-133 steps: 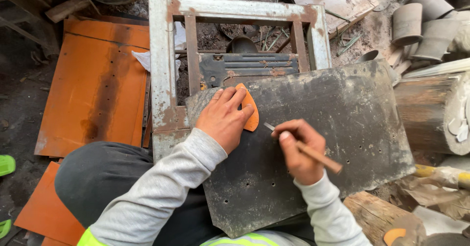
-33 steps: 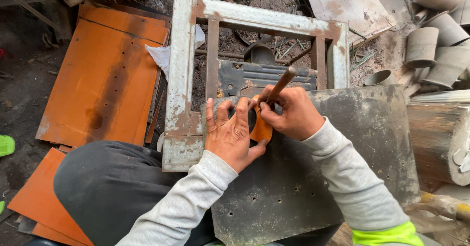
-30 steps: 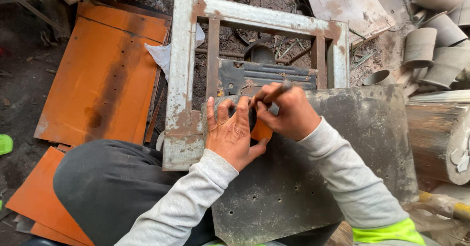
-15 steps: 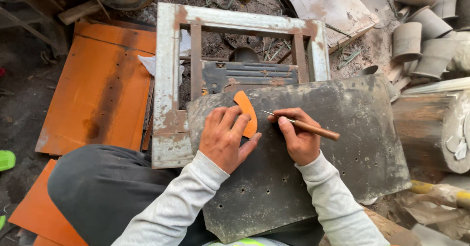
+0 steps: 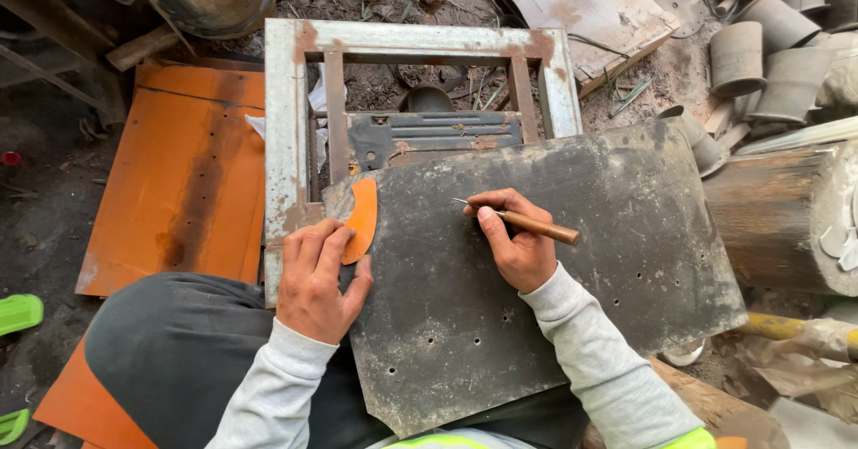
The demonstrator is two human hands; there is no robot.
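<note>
On dark sheet: L hand pins orange piece, R hand w/ scriber.

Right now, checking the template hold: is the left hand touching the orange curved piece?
Touching. The head view shows the left hand with its fingers pressed on the orange curved piece, no gap visible.

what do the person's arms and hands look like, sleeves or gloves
Both hands are bare, with no gloves: the left hand and the right hand. Each arm wears a long light grey knit sleeve reaching the wrist. A fluorescent yellow-green garment edge shows at the bottom of the view.
</note>
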